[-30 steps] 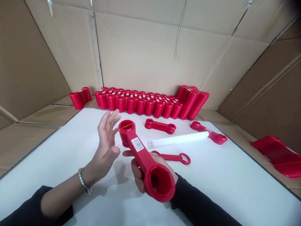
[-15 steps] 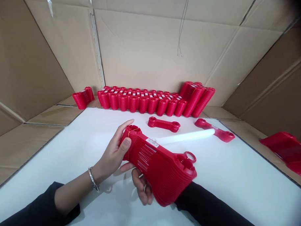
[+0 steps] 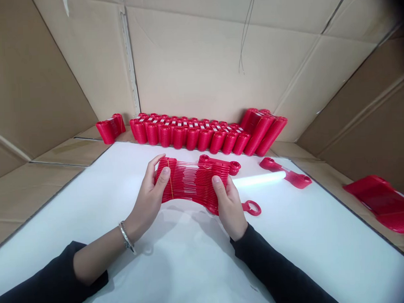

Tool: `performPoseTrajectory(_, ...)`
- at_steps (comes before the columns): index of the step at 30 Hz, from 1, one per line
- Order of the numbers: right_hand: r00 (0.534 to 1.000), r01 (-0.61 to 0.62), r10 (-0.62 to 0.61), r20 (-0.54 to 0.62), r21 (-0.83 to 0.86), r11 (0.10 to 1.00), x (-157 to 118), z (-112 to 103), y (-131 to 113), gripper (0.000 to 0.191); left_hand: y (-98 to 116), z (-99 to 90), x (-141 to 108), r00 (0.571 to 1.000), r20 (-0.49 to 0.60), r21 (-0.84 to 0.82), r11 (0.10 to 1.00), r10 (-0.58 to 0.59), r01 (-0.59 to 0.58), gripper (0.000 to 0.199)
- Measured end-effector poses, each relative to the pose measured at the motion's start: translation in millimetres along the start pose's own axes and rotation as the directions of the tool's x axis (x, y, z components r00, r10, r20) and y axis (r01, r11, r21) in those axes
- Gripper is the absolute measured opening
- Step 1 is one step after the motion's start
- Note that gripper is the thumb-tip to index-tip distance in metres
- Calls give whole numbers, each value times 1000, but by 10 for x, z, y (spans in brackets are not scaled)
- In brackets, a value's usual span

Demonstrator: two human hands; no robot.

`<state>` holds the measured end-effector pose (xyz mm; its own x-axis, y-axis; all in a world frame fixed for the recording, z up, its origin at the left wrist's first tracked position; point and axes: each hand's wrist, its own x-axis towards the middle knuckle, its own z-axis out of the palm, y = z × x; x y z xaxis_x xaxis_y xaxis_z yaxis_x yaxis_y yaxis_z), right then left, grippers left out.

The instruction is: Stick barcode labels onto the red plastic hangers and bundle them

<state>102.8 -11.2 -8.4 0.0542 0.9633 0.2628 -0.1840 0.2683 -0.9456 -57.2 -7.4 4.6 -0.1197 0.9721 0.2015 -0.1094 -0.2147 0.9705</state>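
A thick stack of red plastic pieces point(image 3: 189, 180) is held between my two hands above the white table, its layered edges facing me. My left hand point(image 3: 153, 184) grips the left end, thumb in front, beside a thin orange band round that end. On the right end my right hand point(image 3: 228, 203) is closed, thumb on the layers and fingers behind. A red ring-ended piece point(image 3: 253, 207) lies just right of my right hand; its other end is hidden. Partly behind the held stack is a smaller red stack point(image 3: 234, 168).
Several banded red stacks point(image 3: 191, 138) line the back edge of the white table point(image 3: 133, 277), with taller ones point(image 3: 266, 131) at their right. One stack point(image 3: 110, 129) stands back left. A white glowing tube point(image 3: 261, 179), a red bundle point(image 3: 287, 172) and another point(image 3: 382, 202) are at right.
The held stack has turned so its layered side faces me and its right end has risen. My right hand has moved from underneath to grip that right end.
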Motion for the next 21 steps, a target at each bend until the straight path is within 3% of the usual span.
performPoseTrajectory(6, 998, 60, -60, -21, -25, 998, -8, -15, -33, 38, 35, 17, -43, 999, 47, -43, 999, 26, -24, 38)
performPoseTrajectory(13, 1000, 7, -7, 22, -10, 1000, -10, -23, -23, 38, 63, 32, -44, 999, 24, 33, 999, 42, -43, 37)
performPoseTrajectory(18, 998, 30, -26, 58, -60, 998, -2, -40, -47, 45, 41, 14, -25, 999, 18, 71, 997, 38, -39, 37)
performPoseTrajectory(21, 993, 121, -118, 25, -131, 984, 43, -101, -98, 56, 30, 3, -18, 999, 22, 81, 996, 24, -26, 37)
